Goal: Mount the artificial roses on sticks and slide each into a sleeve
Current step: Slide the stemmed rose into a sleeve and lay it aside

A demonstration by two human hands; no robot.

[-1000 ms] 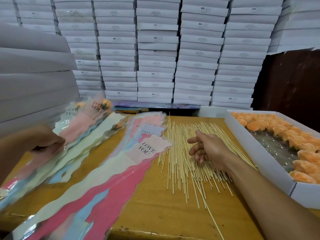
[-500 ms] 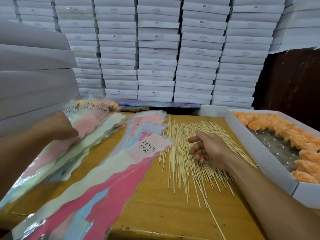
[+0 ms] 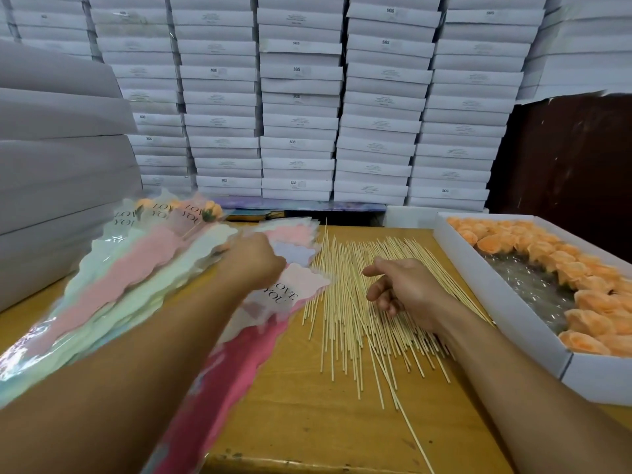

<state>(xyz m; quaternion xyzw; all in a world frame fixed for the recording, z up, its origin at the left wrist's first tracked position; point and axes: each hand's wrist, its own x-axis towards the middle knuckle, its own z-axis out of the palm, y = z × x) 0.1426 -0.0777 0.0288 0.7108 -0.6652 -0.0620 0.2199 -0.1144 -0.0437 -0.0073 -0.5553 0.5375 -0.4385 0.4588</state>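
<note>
Wooden table [image 3: 307, 422], white boxes [image 3: 297, 97] stacked behind | right hand [image 3: 407, 290] fingers curled loosely onto sticks [image 3: 345, 302], sticks' long axis running away from person | left hand [image 3: 254, 256] blurred over sleeves [image 3: 136, 278], grip unclear | roses [image 3: 547, 248] in tray, right.

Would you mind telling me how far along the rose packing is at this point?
A few sleeved roses already lie at the table's far left. The right hand rests on the spread of wooden sticks, fingers curled, apparently picking one; the left hand reaches over the empty sleeves. Many orange roses remain in the white box, so most of the job looks left.
</note>
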